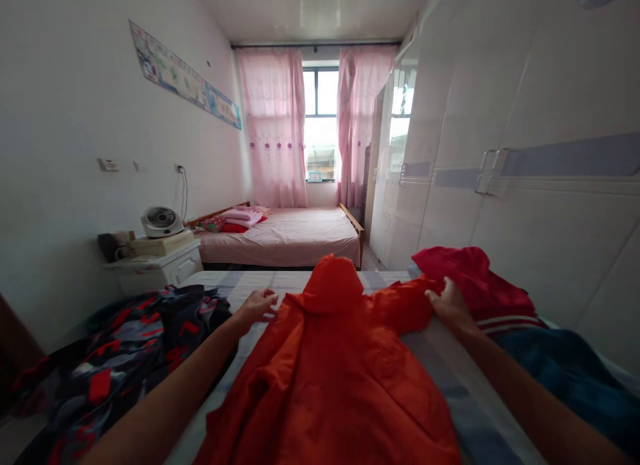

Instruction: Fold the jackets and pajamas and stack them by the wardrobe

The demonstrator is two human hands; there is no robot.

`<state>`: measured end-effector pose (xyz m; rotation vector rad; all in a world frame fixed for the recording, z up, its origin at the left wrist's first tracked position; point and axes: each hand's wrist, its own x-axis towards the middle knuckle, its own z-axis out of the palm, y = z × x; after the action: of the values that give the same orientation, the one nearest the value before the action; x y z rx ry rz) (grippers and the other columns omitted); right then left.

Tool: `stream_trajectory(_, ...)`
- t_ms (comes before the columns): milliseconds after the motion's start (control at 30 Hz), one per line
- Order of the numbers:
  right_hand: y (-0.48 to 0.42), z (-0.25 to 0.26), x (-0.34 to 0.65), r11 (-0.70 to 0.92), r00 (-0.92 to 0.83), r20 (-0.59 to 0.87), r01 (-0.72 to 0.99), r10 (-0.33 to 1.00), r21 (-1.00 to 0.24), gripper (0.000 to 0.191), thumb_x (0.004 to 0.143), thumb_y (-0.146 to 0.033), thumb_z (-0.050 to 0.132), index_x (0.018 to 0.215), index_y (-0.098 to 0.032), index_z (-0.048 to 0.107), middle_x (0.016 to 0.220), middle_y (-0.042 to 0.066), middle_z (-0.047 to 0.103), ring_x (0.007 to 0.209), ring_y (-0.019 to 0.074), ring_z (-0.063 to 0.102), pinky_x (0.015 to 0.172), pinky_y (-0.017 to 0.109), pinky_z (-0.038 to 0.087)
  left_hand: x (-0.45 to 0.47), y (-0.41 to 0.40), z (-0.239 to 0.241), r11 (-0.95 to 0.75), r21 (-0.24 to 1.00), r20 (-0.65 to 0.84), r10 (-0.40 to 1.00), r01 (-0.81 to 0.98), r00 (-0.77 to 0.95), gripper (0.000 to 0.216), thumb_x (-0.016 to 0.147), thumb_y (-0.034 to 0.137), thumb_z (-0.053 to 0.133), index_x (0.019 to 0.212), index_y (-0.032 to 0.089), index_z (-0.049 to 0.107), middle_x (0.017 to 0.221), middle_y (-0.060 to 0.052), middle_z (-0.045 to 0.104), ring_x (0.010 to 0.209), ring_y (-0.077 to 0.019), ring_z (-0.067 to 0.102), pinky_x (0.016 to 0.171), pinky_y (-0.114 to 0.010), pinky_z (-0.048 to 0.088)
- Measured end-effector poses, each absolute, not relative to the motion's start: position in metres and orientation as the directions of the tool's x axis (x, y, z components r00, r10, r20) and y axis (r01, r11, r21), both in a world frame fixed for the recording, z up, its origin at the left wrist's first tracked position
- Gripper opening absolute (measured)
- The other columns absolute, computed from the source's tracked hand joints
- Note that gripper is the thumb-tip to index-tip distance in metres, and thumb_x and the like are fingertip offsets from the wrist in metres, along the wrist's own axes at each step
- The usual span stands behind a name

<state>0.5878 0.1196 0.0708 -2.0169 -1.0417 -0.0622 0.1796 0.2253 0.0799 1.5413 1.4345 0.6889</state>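
My left grip [257, 305] lies flat and loose, with its fingers touching the edge of the orange jacket [330, 371]. My right grip [450, 303] is curled tight on the jacket's other sleeve. The jacket lies spread on the bed [445, 378] between my grips. A red top [475, 278] sits just past my right grip.

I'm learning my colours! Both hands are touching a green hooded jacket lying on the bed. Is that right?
Not quite. The head view shows the hooded jacket is orange, not green. The left hand and right hand do touch it, and it lies on the bed.
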Motion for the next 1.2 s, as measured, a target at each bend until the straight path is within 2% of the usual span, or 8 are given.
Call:
stream_trajectory(133, 0.083, 0.005, 0.561, -0.295, 0.539, 0.197, 0.69, 0.819, -0.661, 0.047, 0.068, -0.037, 0.048, 0.105, -0.012, 0.062, 0.106, 0.016, 0.068, 0.102, 0.0288, 0.062, 0.088, 0.037, 0.048, 0.137, 0.176, 0.046, 0.09, 0.821, -0.254, 0.942, 0.563, 0.22, 0.04, 0.083, 0.05, 0.052, 0.093, 0.011, 0.06, 0.074, -0.001, 0.061, 0.062, -0.0153, 0.059, 0.057, -0.027, 0.047)
stream_trajectory(333, 0.03, 0.0, 0.537, -0.338, 0.403, -0.083, 0.618, 0.911, -0.71, 0.066, 0.073, -0.055, 0.043, 0.113, -0.006, 0.061, 0.12, 0.018, 0.061, 0.113, 0.0305, 0.056, 0.099, 0.039, 0.04, 0.074, 0.105, 0.026, -0.165, 0.567, 0.007, 0.981, 0.807, 0.195, 0.064, 0.075, 0.064, 0.05, 0.113, 0.014, 0.056, 0.094, -0.007, 0.064, 0.082, -0.0245, 0.062, 0.077, -0.034, 0.045)
stream_trajectory(500, -0.001, 0.033, 0.517, -0.36, 0.067, -0.356, 0.274, 0.932, -0.892, 0.056, 0.08, -0.055, 0.048, 0.115, -0.013, 0.062, 0.12, 0.011, 0.063, 0.111, 0.0278, 0.058, 0.095, 0.037, 0.045, 0.073, 0.092, 0.016, 0.025, 0.776, -0.246, 0.932, 0.631, 0.265, 0.064, 0.07, 0.065, 0.055, 0.107, 0.013, 0.061, 0.092, -0.008, 0.069, 0.091, -0.0295, 0.064, 0.081, -0.037, 0.048)
stream_trajectory(667, -0.012, 0.049, 0.502, -0.174, -0.144, -0.186, 0.089, 0.972, -0.981, 0.053, 0.079, -0.044, 0.06, 0.126, -0.02, 0.054, 0.13, 0.006, 0.056, 0.116, 0.0256, 0.054, 0.101, 0.039, 0.042, 0.106, 0.078, 0.06, 0.248, 0.941, -0.338, 0.749, 0.232, 0.57, 0.051, 0.075, 0.049, 0.064, 0.114, 0.017, 0.061, 0.105, -0.005, 0.069, 0.101, -0.027, 0.062, 0.089, -0.036, 0.049)
stream_trajectory(867, -0.018, 0.078, 0.505, -0.082, 0.131, -0.056, 0.197, 0.99, -0.977, 0.058, 0.082, -0.049, 0.054, 0.132, -0.02, 0.049, 0.129, 0.007, 0.057, 0.114, 0.0279, 0.056, 0.098, 0.039, 0.044, 0.088, 0.123, 0.145, -0.081, 0.97, 0.021, 0.967, 0.228, 0.252, 0.047, 0.081, 0.045, 0.057, 0.12, 0.019, 0.053, 0.103, -0.004, 0.069, 0.082, -0.0192, 0.066, 0.077, -0.029, 0.053)
stream_trajectory(933, -0.029, 0.082, 0.512, -0.099, 0.146, -0.066, 0.228, 0.987, -0.969, 0.057, 0.082, -0.049, 0.053, 0.131, -0.021, 0.05, 0.127, 0.007, 0.059, 0.113, 0.0288, 0.056, 0.097, 0.039, 0.046, 0.067, 0.146, 0.146, -0.213, 0.806, 0.119, 0.972, 0.552, 0.201, 0.04, 0.086, 0.043, 0.045, 0.116, 0.017, 0.055, 0.099, -0.005, 0.069, 0.083, -0.0202, 0.065, 0.075, -0.03, 0.053)
stream_trajectory(1033, -0.05, 0.068, 0.528, -0.146, 0.126, -0.102, 0.415, 0.987, -0.898, 0.049, 0.076, -0.051, 0.058, 0.115, -0.023, 0.064, 0.112, 0.005, 0.068, 0.105, 0.0306, 0.061, 0.09, 0.038, 0.05, 0.045, 0.167, 0.123, -0.216, 0.339, 0.201, 0.967, 0.916, 0.154, 0.035, 0.085, 0.03, 0.039, 0.102, 0.01, 0.062, 0.096, -0.013, 0.067, 0.089, -0.0289, 0.063, 0.082, -0.041, 0.048)
stream_trajectory(1200, -0.053, 0.044, 0.553, -0.096, 0.145, 0.026, 0.765, 0.989, -0.637, 0.035, 0.07, -0.057, 0.057, 0.087, -0.03, 0.07, 0.093, 0.002, 0.074, 0.087, 0.0261, 0.067, 0.076, 0.03, 0.054, 0.072, 0.183, 0.085, -0.302, 0.115, 0.308, 0.917, 0.946, 0.255, 0.044, 0.079, 0.015, 0.036, 0.119, 0.008, 0.054, 0.126, -0.017, 0.052, 0.113, -0.0286, 0.052, 0.1, -0.04, 0.035)
